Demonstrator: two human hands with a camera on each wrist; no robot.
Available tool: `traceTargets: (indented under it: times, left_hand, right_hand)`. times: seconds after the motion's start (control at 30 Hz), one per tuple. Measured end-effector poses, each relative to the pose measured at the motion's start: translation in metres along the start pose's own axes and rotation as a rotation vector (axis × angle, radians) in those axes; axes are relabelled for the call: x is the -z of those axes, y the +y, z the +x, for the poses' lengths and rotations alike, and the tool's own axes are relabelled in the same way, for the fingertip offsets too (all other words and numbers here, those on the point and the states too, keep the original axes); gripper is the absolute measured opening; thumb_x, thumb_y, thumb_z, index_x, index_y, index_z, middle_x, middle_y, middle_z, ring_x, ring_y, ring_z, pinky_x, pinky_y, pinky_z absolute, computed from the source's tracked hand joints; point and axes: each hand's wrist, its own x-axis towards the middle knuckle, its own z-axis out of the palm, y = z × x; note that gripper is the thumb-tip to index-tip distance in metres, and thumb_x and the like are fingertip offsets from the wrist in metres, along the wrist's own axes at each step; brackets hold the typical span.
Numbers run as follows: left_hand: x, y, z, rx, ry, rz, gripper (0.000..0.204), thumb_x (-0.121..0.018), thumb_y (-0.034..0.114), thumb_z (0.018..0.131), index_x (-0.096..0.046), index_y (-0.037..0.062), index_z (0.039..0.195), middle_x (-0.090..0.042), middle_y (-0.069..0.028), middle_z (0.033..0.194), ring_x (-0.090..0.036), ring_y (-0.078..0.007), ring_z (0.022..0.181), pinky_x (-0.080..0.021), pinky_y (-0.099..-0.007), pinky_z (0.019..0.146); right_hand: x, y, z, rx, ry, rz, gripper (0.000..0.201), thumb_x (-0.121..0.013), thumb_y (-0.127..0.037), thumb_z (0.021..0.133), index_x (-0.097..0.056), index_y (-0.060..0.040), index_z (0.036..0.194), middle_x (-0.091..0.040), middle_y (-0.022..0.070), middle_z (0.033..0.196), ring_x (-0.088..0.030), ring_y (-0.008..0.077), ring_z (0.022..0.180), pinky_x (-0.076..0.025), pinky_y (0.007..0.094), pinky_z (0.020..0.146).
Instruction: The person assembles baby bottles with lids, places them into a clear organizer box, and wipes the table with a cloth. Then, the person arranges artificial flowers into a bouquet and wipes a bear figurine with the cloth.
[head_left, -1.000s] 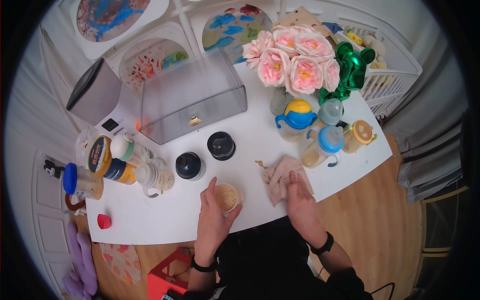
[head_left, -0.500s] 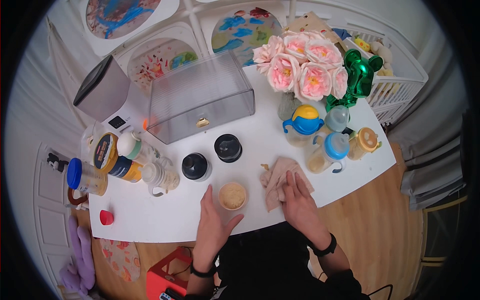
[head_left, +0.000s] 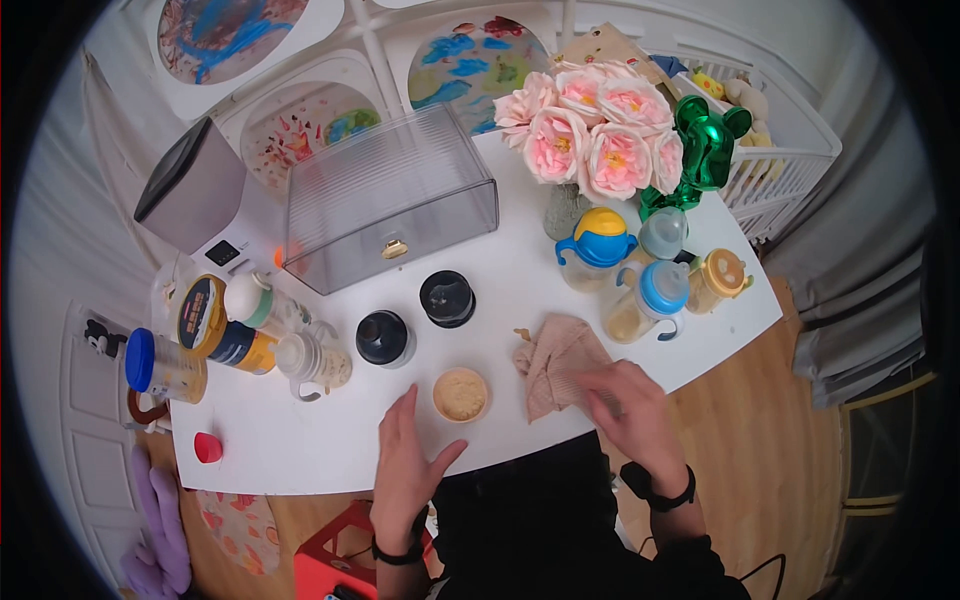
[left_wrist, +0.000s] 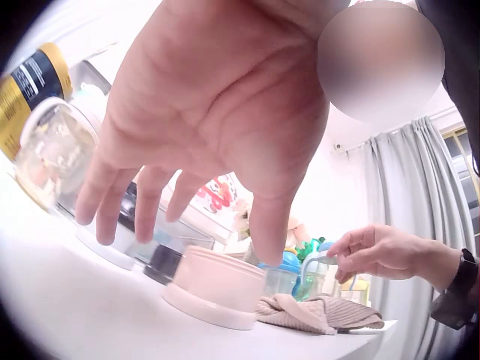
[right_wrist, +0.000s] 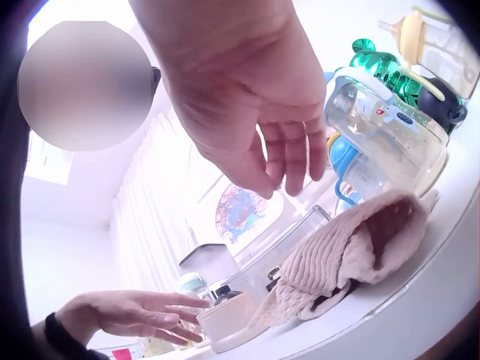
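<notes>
On the white table a pale pink cup (head_left: 461, 395) holds beige powder. My left hand (head_left: 405, 465), fingers straight and thumb spread, stands beside it and is apart from it in the head view. In the left wrist view its palm (left_wrist: 217, 105) shows with the fingers hanging down behind the cup (left_wrist: 217, 281). A crumpled pink ribbed cloth (head_left: 560, 365) lies to the right of the cup. Over its right edge hovers my right hand (head_left: 635, 415), its fingers loosely bent and holding nothing; the right wrist view shows the cloth (right_wrist: 337, 259) lying below that hand (right_wrist: 255, 112).
Behind the cup stand a black-topped container (head_left: 384, 338) and a round black piece (head_left: 447, 298). Baby bottles (head_left: 645, 300) stand at right; more bottles (head_left: 312, 358) and a yellow tin (head_left: 225, 325) at left. A clear drawer box (head_left: 390, 200) and a flower vase (head_left: 568, 212) are farther back.
My left hand has let go of the powder cup and drawn slightly back from it. The right hand, earlier resting on the cloth, has lifted off and shifted right. The head view has shifted slightly.
</notes>
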Motion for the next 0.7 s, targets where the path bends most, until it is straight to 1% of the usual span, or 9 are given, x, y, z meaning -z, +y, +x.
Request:
traceTargets:
  times: [0.03, 0.07, 0.1, 0.17, 0.27, 0.33, 0.53, 0.6, 0.7]
  left_hand:
    - [-0.007, 0.004, 0.007, -0.049, 0.037, 0.017, 0.092, -0.084, 0.021, 0.074, -0.03, -0.0022, 0.146, -0.046, -0.0249, 0.137, -0.045, -0.0421, 0.125, -0.041, -0.0441, 0.104]
    - [-0.014, 0.006, 0.013, -0.047, 0.04, 0.015, 0.092, -0.084, 0.021, 0.074, -0.03, -0.0022, 0.146, -0.046, -0.0249, 0.137, -0.045, -0.0421, 0.125, -0.041, -0.0441, 0.104]
    - [-0.02, 0.007, 0.018, -0.074, 0.043, -0.003, 0.09, -0.084, 0.019, 0.073, -0.033, -0.0002, 0.145, -0.048, -0.0232, 0.136, -0.047, -0.0402, 0.124, -0.042, -0.0436, 0.104]
    - [-0.029, 0.008, 0.024, -0.095, 0.049, -0.017, 0.088, -0.084, 0.017, 0.072, -0.036, 0.0017, 0.144, -0.05, -0.0215, 0.135, -0.049, -0.0383, 0.124, -0.043, -0.043, 0.103]
    - [-0.031, 0.013, 0.028, -0.003, 0.043, -0.036, 0.083, -0.086, 0.016, 0.069, -0.043, 0.0027, 0.139, -0.054, -0.0202, 0.13, -0.055, -0.0364, 0.117, -0.047, -0.0428, 0.099]
    - [-0.022, 0.023, 0.027, -0.003, 0.043, -0.152, 0.075, -0.086, 0.017, 0.069, -0.049, 0.0037, 0.133, -0.059, -0.0183, 0.122, -0.061, -0.0357, 0.108, -0.051, -0.0412, 0.093]
    - [-0.001, 0.023, 0.023, 0.05, 0.036, -0.326, 0.074, -0.088, 0.019, 0.067, -0.051, 0.003, 0.128, -0.061, -0.0184, 0.118, -0.062, -0.0337, 0.11, -0.051, -0.0384, 0.092]
    - [-0.002, 0.023, 0.025, 0.048, 0.036, -0.33, 0.072, -0.087, 0.019, 0.067, -0.051, 0.003, 0.127, -0.061, -0.018, 0.118, -0.062, -0.0336, 0.11, -0.051, -0.0384, 0.092]
    - [-0.002, 0.02, 0.021, 0.061, 0.051, -0.302, 0.071, -0.087, 0.019, 0.067, -0.051, 0.0032, 0.126, -0.06, -0.0171, 0.119, -0.062, -0.0335, 0.109, -0.051, -0.0388, 0.092]
  right_hand:
    - [0.003, 0.0, 0.0, -0.021, 0.095, 0.027, 0.03, -0.072, -0.001, 0.076, -0.068, -0.0051, 0.105, -0.063, 0.0107, 0.09, -0.062, 0.0274, 0.082, -0.05, 0.0369, 0.073]
    - [0.006, 0.0, 0.0, -0.041, 0.189, 0.056, 0.027, -0.072, 0.003, 0.075, -0.07, -0.0055, 0.1, -0.061, 0.0091, 0.078, -0.061, 0.0247, 0.072, -0.049, 0.0344, 0.064]
    - [0.009, -0.001, 0.001, -0.047, 0.253, 0.038, 0.019, -0.07, 0.003, 0.077, -0.069, -0.0037, 0.095, -0.057, 0.0089, 0.072, -0.058, 0.0225, 0.064, -0.046, 0.0318, 0.059]
    - [0.012, -0.001, -0.002, -0.082, 0.285, 0.065, 0.017, -0.069, 0.003, 0.078, -0.069, -0.003, 0.094, -0.057, 0.009, 0.072, -0.059, 0.0219, 0.065, -0.047, 0.0312, 0.06]
    - [0.013, -0.001, -0.007, -0.136, 0.306, 0.097, 0.013, -0.068, 0.003, 0.081, -0.067, -0.0011, 0.094, -0.058, 0.0087, 0.072, -0.058, 0.0197, 0.066, -0.046, 0.0293, 0.062]
    - [0.011, 0.0, -0.008, -0.152, 0.294, 0.1, 0.011, -0.067, 0.003, 0.083, -0.066, 0.0001, 0.094, -0.059, 0.0083, 0.073, -0.058, 0.0181, 0.066, -0.045, 0.028, 0.063]
    - [-0.003, 0.005, -0.004, -0.17, 0.216, 0.145, 0.016, -0.066, 0.004, 0.081, -0.064, 0.0004, 0.096, -0.059, 0.0092, 0.076, -0.059, 0.0191, 0.068, -0.047, 0.0283, 0.064]
    - [-0.007, 0.003, -0.002, -0.167, 0.157, 0.134, 0.015, -0.067, 0.001, 0.082, -0.064, -0.001, 0.097, -0.06, 0.011, 0.081, -0.063, 0.024, 0.07, -0.051, 0.0327, 0.065]
    - [-0.012, -0.005, 0.004, -0.178, 0.152, 0.159, 0.015, -0.067, 0.001, 0.083, -0.063, -0.0008, 0.097, -0.059, 0.0119, 0.084, -0.063, 0.026, 0.071, -0.052, 0.0348, 0.065]
